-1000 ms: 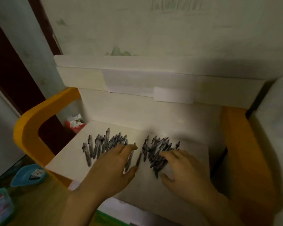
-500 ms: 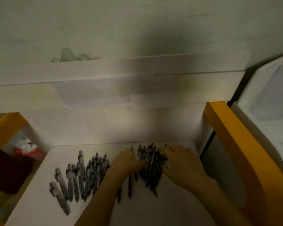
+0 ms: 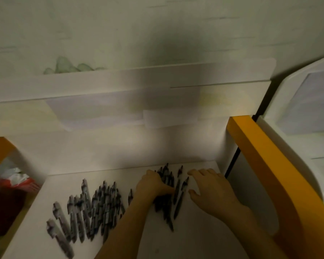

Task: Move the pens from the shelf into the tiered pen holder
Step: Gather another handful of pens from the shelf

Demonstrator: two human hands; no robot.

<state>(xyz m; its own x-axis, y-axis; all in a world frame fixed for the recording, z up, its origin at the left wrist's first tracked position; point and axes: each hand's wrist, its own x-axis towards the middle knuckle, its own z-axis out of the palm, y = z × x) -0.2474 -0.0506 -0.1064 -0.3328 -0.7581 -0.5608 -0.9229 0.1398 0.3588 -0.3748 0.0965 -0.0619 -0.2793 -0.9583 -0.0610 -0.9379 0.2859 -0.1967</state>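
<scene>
Head view: a spread row of dark plastic pens (image 3: 94, 208) is left on the white shelf (image 3: 195, 240). A second dark pen bunch (image 3: 168, 195) is clutched by the left hand (image 3: 150, 186); the right hand (image 3: 211, 191) lies flat, uncurled. Gathering is judged underway; lifting follows. No holder is seen.

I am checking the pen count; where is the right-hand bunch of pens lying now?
In the head view, the right bunch of pens lies on the white shelf right of centre, between the left hand gripping it and the right hand.
</scene>
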